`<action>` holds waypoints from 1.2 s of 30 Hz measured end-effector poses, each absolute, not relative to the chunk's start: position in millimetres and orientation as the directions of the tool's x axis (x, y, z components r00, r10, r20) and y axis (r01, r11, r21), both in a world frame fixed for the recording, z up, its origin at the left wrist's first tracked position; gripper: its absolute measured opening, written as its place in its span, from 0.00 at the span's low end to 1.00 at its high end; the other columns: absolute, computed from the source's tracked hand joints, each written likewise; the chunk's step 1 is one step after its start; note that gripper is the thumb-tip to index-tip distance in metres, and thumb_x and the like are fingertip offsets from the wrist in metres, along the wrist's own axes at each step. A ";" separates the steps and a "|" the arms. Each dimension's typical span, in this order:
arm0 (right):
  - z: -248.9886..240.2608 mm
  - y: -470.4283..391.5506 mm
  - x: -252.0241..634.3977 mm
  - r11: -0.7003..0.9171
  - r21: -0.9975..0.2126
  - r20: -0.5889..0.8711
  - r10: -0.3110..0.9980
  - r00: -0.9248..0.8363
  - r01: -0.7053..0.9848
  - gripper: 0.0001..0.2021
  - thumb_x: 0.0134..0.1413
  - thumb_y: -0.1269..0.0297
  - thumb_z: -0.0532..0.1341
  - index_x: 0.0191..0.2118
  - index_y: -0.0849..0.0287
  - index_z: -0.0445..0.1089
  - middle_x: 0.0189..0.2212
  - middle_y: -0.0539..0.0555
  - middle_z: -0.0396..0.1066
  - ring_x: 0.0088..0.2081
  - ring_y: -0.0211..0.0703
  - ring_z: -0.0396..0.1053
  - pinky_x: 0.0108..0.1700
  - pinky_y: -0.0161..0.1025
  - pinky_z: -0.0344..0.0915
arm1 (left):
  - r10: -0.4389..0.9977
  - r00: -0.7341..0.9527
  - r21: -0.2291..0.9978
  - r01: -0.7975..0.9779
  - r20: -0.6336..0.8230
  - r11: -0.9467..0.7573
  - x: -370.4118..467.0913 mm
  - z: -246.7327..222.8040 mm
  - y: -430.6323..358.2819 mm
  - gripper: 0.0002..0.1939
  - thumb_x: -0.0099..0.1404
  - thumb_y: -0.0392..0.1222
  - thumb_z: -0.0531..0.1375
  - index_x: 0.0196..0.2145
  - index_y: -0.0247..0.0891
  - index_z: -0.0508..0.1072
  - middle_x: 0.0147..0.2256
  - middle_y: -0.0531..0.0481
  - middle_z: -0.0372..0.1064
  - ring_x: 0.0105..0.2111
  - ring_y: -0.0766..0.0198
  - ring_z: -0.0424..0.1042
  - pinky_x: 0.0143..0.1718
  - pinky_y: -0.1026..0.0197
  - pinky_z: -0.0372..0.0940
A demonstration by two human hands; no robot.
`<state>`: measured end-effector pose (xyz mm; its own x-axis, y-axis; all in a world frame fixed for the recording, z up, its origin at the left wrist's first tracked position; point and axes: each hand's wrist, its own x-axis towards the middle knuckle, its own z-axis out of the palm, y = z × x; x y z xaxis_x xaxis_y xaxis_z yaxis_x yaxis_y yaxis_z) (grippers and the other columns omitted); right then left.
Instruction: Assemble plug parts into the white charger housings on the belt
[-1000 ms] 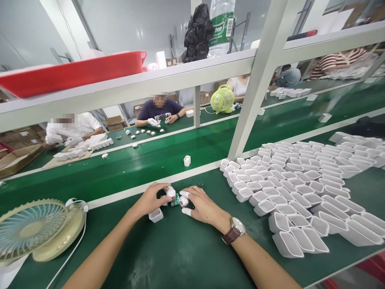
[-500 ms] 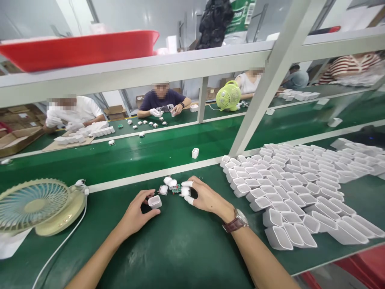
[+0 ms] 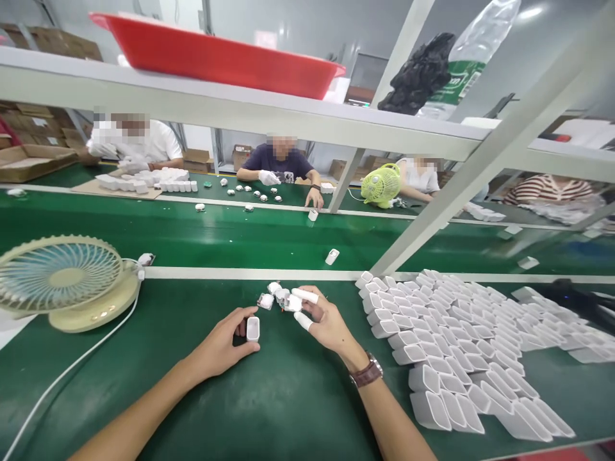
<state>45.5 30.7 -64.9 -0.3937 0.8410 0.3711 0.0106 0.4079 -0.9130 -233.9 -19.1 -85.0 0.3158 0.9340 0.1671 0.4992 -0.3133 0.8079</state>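
My left hand (image 3: 230,336) is closed around a small white plastic housing (image 3: 253,328), its open mouth tilted toward me. Across from it, my right hand (image 3: 321,320) wears white finger cots on thumb and forefinger. Those two fingertips lie on either side of a small white module (image 3: 292,303) and appear to pinch it. Several more such modules (image 3: 266,301) sit in a cluster between my hands, on the green table (image 3: 269,397). Part of a circuit board by the right fingertips is mostly hidden.
Many white housings (image 3: 442,346) stand in rows at right. A fan (image 3: 67,278) with a white cable stands at left. Beyond runs a green conveyor (image 3: 230,234) carrying a housing (image 3: 332,257). Co-workers sit across. A shelf (image 3: 269,118) holds a red tray (image 3: 225,61).
My view has tilted. The housing in my left hand has turned more toward me. Across the belt, a co-worker's hand has reached out to a white housing at the belt's far edge.
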 end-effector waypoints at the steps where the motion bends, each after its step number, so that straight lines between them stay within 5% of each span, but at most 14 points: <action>1: -63.0 31.5 42.7 0.408 -0.913 0.369 0.840 -0.398 0.014 0.20 0.63 0.59 0.64 0.60 0.51 0.69 0.57 0.59 0.63 0.50 0.46 0.76 0.58 0.50 0.73 | 0.935 0.316 0.811 0.498 0.161 -0.308 -234.5 -86.4 -19.4 0.30 0.65 0.49 0.66 0.63 0.49 0.67 0.42 0.49 0.72 0.36 0.57 0.73 0.40 0.56 0.73; 7: -47.3 35.1 17.6 0.413 -0.908 0.345 0.833 -0.432 0.070 0.27 0.63 0.59 0.66 0.65 0.51 0.64 0.54 0.59 0.73 0.51 0.47 0.76 0.60 0.54 0.72 | 0.919 0.303 0.780 0.498 0.252 -0.378 -236.5 -88.2 -21.9 0.24 0.66 0.45 0.66 0.58 0.47 0.70 0.49 0.46 0.73 0.49 0.51 0.74 0.51 0.50 0.71; 13: -56.3 24.1 -0.9 0.506 -0.857 0.422 0.798 -0.430 0.097 0.20 0.64 0.61 0.64 0.61 0.51 0.70 0.59 0.60 0.68 0.51 0.46 0.76 0.56 0.49 0.75 | 0.905 0.268 0.763 0.489 0.330 -0.423 -238.1 -87.6 -21.9 0.23 0.68 0.42 0.63 0.60 0.46 0.69 0.54 0.44 0.71 0.51 0.52 0.76 0.53 0.53 0.72; 23: -54.6 7.6 1.4 0.736 -0.613 0.539 0.655 -0.529 0.286 0.29 0.67 0.71 0.60 0.70 0.49 0.57 0.42 0.54 0.74 0.45 0.46 0.76 0.60 0.51 0.71 | 0.852 0.217 0.679 0.524 0.477 -0.514 -241.6 -97.9 -18.4 0.32 0.72 0.42 0.62 0.69 0.49 0.56 0.55 0.44 0.74 0.55 0.51 0.75 0.55 0.46 0.73; 33: -50.2 1.0 4.2 0.812 -0.405 0.523 0.583 -0.622 0.421 0.33 0.68 0.73 0.57 0.74 0.52 0.49 0.51 0.61 0.74 0.42 0.48 0.76 0.50 0.50 0.77 | 0.804 0.286 0.614 0.529 0.521 -0.586 -244.2 -98.7 -16.4 0.35 0.73 0.42 0.62 0.71 0.51 0.53 0.57 0.45 0.74 0.58 0.51 0.73 0.56 0.48 0.74; 36: -55.8 0.4 7.0 0.813 -0.357 0.495 0.583 -0.644 0.460 0.34 0.68 0.73 0.57 0.75 0.54 0.47 0.54 0.64 0.74 0.49 0.53 0.76 0.54 0.54 0.76 | 0.802 0.293 0.608 0.533 0.521 -0.589 -244.1 -100.0 -16.3 0.35 0.73 0.42 0.62 0.72 0.51 0.52 0.57 0.45 0.74 0.59 0.51 0.72 0.57 0.48 0.74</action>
<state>7.0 0.4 -55.8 -0.6444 0.5828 0.4951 0.4605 0.8126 -0.3573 -244.1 -16.3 -100.0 0.2926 0.8018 0.5210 0.5327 -0.5892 0.6075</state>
